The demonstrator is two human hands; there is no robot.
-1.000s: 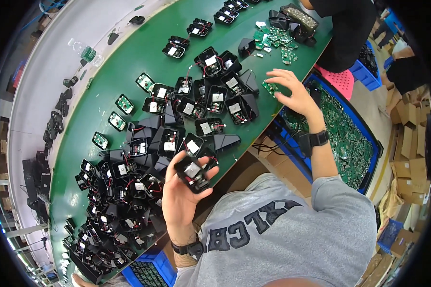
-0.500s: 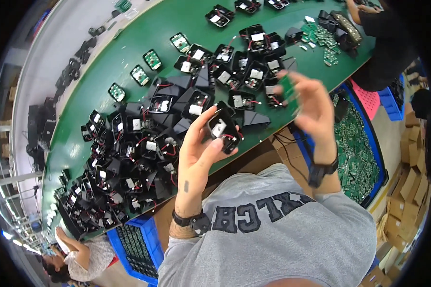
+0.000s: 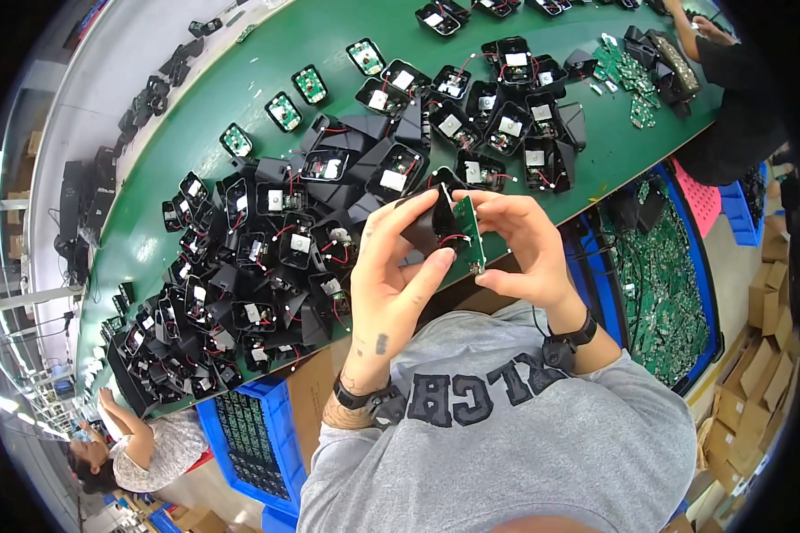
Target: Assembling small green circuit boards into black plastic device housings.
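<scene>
Large, dark block letters (image 3: 453, 401) run across the gray knit shirt (image 3: 542, 444) of the person at work, and we see them inverted from above. We count one black housing (image 3: 425, 227) in the left hand (image 3: 391, 271), whose fingers curl over its upper edge while the thumb presses near its lower rim. We count one green circuit board (image 3: 468, 233) in the right hand (image 3: 535, 253), pinched between thumb and fingers. The board stands nearly on edge beside the housing's open side, above the near border of the table; whether the two touch we cannot tell. A thin red wire shows between them.

On the smooth green table (image 3: 267, 62) we count four rounded-rectangular housings with boards (image 3: 310, 84) set apart in a slanting row. Beside them lies a heap of black housings (image 3: 240, 284), angular and plastic-looking, many with pale rectangular blocks and red leads; their overlap defeats an exact count. Farther right we note a scatter of loose boards (image 3: 627, 75) and, below the table's edge, a blue-rimmed bin (image 3: 707, 306) filled with more boards. Each wrist bears one dark strap (image 3: 354, 396).
</scene>
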